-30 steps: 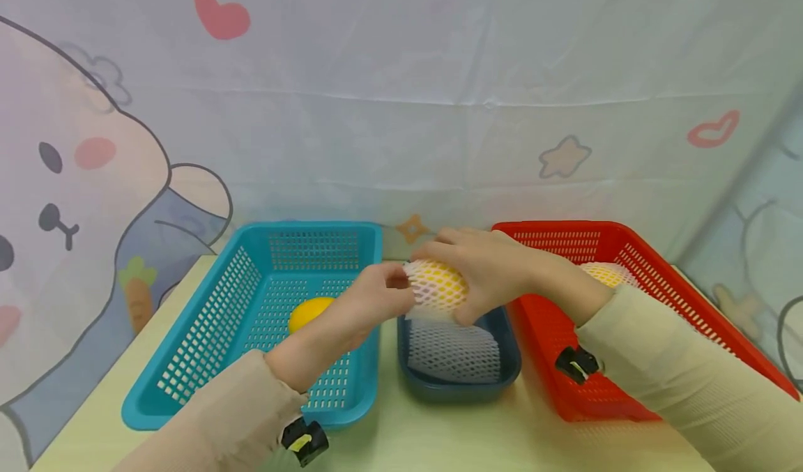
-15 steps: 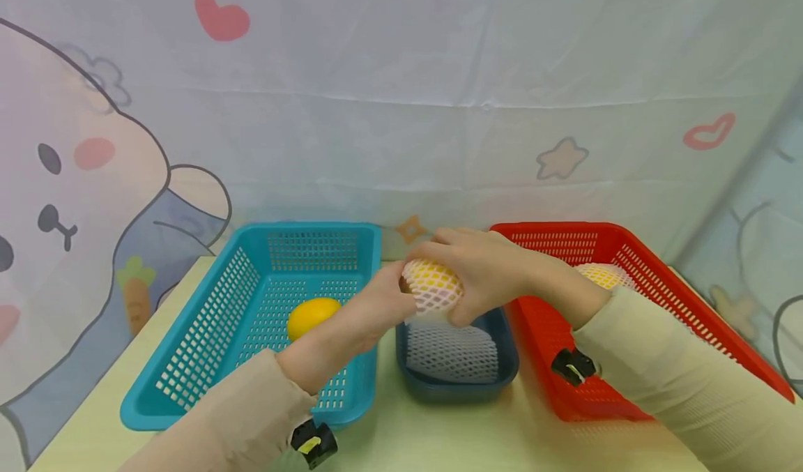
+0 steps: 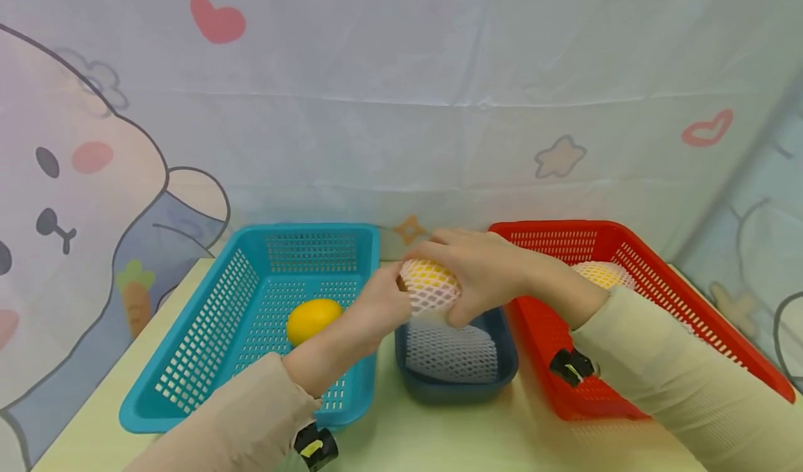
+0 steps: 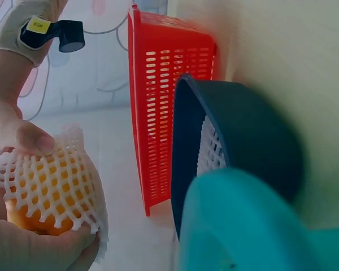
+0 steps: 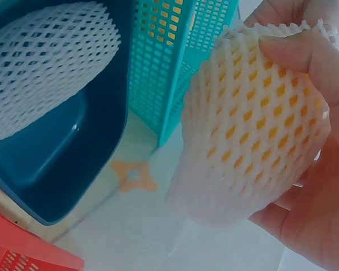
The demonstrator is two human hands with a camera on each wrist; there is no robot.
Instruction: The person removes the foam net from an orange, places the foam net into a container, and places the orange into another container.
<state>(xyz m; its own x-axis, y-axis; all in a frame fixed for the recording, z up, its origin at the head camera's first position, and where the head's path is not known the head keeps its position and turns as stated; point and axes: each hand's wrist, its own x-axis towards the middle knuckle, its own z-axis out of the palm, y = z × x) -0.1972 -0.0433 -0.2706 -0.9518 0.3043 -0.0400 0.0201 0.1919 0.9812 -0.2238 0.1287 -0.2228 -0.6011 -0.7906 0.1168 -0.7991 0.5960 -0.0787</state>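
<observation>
A: Grip?

B: Left hand (image 3: pixel 379 303) is pinching the edge of the net (image 5: pixel 200 180); right hand (image 3: pixel 479 270) is gripping the fruit (image 3: pixel 429 275) through it.

A: Fruit's position?

B: Hovering above the worktop (image 3: pixel 426 437), near the blue tub (image 3: pixel 458 392).

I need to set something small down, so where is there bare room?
Bare tabletop shows in front of the navy bin. The blue basket also has bare floor behind its yellow fruit. It's crowded at the bin: foam netting inside, left hand and right hand holding up a netted fruit there.
</observation>
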